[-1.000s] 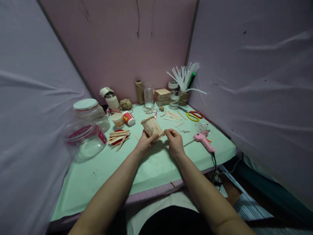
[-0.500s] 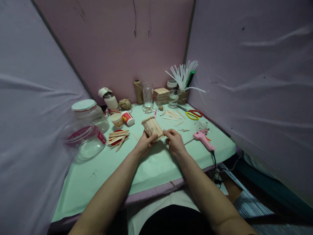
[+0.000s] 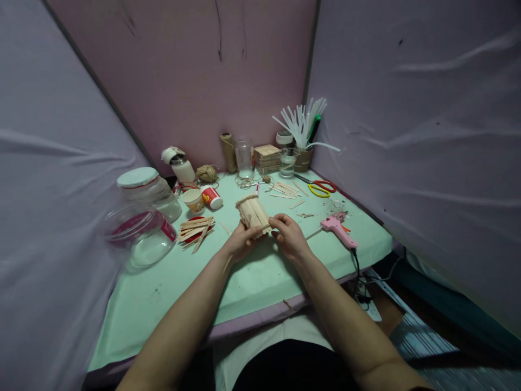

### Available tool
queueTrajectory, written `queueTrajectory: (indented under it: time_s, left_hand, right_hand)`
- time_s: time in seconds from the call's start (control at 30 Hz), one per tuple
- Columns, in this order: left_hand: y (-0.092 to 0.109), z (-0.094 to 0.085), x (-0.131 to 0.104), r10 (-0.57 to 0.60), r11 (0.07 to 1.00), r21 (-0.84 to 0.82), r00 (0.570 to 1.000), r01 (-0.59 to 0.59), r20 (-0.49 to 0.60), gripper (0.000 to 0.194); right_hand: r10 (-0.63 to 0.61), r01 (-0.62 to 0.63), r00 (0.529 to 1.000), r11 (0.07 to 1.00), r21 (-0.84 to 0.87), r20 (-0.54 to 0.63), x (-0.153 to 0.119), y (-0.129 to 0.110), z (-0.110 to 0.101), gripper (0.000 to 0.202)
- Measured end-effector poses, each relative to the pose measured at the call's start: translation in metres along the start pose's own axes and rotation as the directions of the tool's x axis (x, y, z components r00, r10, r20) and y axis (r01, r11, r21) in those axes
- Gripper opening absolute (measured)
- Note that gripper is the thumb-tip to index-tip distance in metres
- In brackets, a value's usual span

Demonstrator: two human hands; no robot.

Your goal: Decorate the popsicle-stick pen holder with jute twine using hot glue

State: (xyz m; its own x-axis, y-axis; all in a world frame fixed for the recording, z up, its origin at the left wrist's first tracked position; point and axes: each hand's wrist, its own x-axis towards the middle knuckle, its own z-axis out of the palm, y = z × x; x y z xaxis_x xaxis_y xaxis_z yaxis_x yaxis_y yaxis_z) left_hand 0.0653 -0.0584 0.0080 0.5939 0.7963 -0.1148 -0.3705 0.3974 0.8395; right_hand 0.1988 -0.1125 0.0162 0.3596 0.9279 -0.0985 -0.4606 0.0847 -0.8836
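A small piece made of pale wooden sticks, with a braided cord trim along its far edge, is held up over the table. My left hand grips its near left side, thumb on top. At its near right corner, my right hand pinches the edge with thumb and forefinger. The undersides of both hands' fingers are partly hidden. To the right lies a pink glue gun. Left of my hands, loose craft sticks are piled on a red lid.
Clear plastic jars and paper cups stand on the left. Scissors and scattered sticks lie at the back right. Twine, a glass jar and a pot of white glue sticks line the back.
The view has shifted slightly. The stick piece has tilted a little in my hands, and my right fingers have moved slightly along its near right edge.
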Motion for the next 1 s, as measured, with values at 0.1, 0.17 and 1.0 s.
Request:
queueTrajectory:
  time_s: [0.1, 0.17, 1.0]
  left_hand:
    - [0.002, -0.001, 0.0, -0.041, 0.998, -0.039, 0.999, 0.04, -0.021, 0.054]
    - [0.004, -0.001, -0.001, -0.059, 0.997, -0.056, 0.998, 0.058, -0.019, 0.052]
    - [0.015, 0.008, -0.01, -0.147, 0.974, -0.178, 0.989, 0.143, -0.009, 0.039]
  right_hand:
    - [0.011, -0.011, 1.0, 1.0, 0.028, 0.015, -0.001, -0.003, 0.001, 0.029]
    - [0.026, -0.026, 0.999, 0.999, 0.032, 0.029, -0.001, -0.004, 0.0, 0.027]
    - [-0.643, 0.784, 0.591, 0.317, -0.534, 0.486, -0.005, -0.019, -0.019, 0.014]
